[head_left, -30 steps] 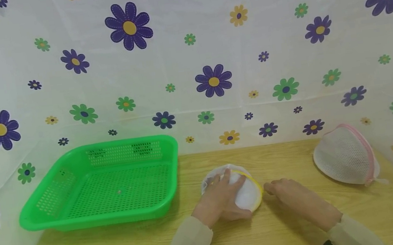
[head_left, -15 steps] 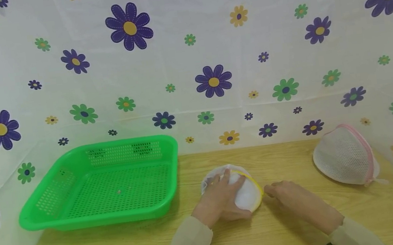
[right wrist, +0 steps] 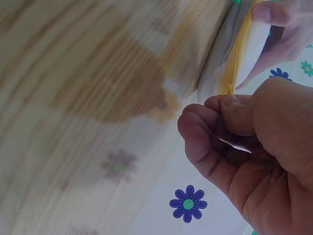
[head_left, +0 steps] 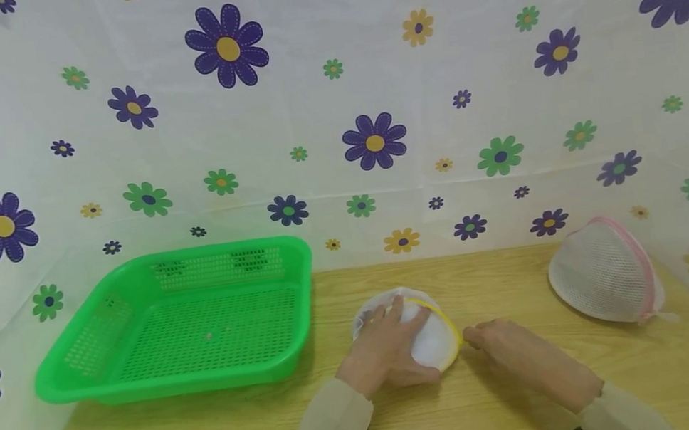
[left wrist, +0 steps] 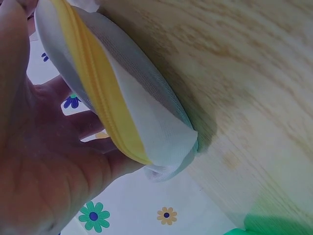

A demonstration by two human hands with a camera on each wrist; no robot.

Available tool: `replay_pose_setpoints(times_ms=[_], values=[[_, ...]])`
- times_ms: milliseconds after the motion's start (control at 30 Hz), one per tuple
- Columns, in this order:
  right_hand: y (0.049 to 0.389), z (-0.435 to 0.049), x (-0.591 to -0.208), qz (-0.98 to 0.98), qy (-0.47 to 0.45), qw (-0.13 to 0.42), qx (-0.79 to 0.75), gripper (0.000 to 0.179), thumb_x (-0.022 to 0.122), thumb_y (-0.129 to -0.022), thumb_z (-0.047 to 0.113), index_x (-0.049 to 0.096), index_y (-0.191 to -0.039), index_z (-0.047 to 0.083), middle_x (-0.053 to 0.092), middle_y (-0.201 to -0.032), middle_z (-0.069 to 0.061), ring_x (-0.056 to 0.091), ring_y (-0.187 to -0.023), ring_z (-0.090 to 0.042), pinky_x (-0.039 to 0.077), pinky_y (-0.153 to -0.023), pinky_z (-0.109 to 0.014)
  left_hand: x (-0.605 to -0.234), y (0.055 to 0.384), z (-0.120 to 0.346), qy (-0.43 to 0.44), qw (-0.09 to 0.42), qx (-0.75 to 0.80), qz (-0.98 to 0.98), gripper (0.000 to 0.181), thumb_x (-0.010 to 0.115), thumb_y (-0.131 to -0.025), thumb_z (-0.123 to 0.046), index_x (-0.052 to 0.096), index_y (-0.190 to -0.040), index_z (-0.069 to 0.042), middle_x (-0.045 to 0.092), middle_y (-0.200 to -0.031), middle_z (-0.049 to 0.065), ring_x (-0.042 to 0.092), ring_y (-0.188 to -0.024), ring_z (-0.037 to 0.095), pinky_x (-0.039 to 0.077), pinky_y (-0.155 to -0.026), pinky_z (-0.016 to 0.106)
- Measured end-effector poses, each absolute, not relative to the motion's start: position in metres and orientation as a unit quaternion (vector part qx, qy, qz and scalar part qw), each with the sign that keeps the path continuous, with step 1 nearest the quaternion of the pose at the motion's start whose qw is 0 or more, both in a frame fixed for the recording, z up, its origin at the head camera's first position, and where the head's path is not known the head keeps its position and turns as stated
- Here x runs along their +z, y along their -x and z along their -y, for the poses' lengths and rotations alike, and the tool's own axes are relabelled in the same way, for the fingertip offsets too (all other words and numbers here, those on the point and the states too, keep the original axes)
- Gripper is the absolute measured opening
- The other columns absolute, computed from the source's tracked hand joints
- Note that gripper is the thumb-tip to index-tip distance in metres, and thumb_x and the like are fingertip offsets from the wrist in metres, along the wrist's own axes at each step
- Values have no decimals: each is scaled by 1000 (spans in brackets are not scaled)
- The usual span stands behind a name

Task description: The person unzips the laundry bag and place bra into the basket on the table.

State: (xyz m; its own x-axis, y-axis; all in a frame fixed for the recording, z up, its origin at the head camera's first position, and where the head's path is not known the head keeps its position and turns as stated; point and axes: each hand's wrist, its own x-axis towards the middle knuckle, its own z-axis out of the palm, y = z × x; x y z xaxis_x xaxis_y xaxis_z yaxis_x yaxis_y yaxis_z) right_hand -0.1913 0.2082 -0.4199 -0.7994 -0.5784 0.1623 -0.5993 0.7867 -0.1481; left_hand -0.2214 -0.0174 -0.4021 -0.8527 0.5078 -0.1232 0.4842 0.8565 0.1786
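A white mesh laundry bag (head_left: 433, 346) with a yellow zipper (left wrist: 100, 88) lies on the wooden table in front of me. From above, my left hand (head_left: 382, 352) holds the bag, its fingers spread over the top and the thumb at the near edge. My right hand (head_left: 519, 355) is at the bag's right side. In the right wrist view, its thumb and forefinger pinch the end of the yellow zipper (right wrist: 234, 68), the other fingers curled. Whatever lies between those fingertips is hidden.
A green perforated plastic basket (head_left: 171, 382) stands on the left of the table (head_left: 409, 429). Toward the right back rests another white mesh laundry bag (head_left: 604, 276) with a pink zipper. A flower-patterned curtain (head_left: 306, 112) closes off the back and sides.
Both hands stay on the yellow-zippered laundry bag almost unmoved. The right hand has shifted very slightly down toward me since the oldest frame.
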Motion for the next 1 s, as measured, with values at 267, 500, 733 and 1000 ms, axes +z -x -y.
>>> replay_pose_setpoints(times_ms=[267, 500, 733, 1000], values=[[190, -210, -423, 935, -331, 66, 107, 28, 69, -76, -13, 58, -82, 12, 63, -69, 1, 57, -59, -10, 50, -54, -24, -401, 221, 17, -263, 76, 59, -960, 95, 75, -78, -67, 40, -158, -30, 32, -166, 19, 42, -145, 41, 37, -118, 59], [190, -210, -424, 936, -331, 58, 110, 28, 70, -75, -13, 58, -82, 12, 65, -69, 1, 60, -60, -11, 51, -54, -24, -403, 221, 17, -258, 84, 70, -960, 95, 76, -76, -67, 41, -157, -32, 31, -167, 17, 41, -146, 40, 41, -115, 57], [189, -210, -424, 938, -328, 56, 101, 31, 73, -71, -13, 58, -82, 13, 64, -70, 2, 61, -60, -12, 51, -54, -25, -402, 222, 16, -261, 76, 74, -959, 95, 77, -75, -66, 42, -156, -31, 31, -166, 18, 41, -146, 40, 41, -115, 58], [187, -206, -420, 942, -319, 49, 93, 31, 73, -72, -11, 56, -81, 13, 58, -67, 4, 53, -58, -9, 47, -52, -24, -401, 221, 16, -258, 75, 84, -959, 95, 76, -75, -64, 42, -156, -30, 32, -166, 19, 41, -145, 41, 40, -115, 58]])
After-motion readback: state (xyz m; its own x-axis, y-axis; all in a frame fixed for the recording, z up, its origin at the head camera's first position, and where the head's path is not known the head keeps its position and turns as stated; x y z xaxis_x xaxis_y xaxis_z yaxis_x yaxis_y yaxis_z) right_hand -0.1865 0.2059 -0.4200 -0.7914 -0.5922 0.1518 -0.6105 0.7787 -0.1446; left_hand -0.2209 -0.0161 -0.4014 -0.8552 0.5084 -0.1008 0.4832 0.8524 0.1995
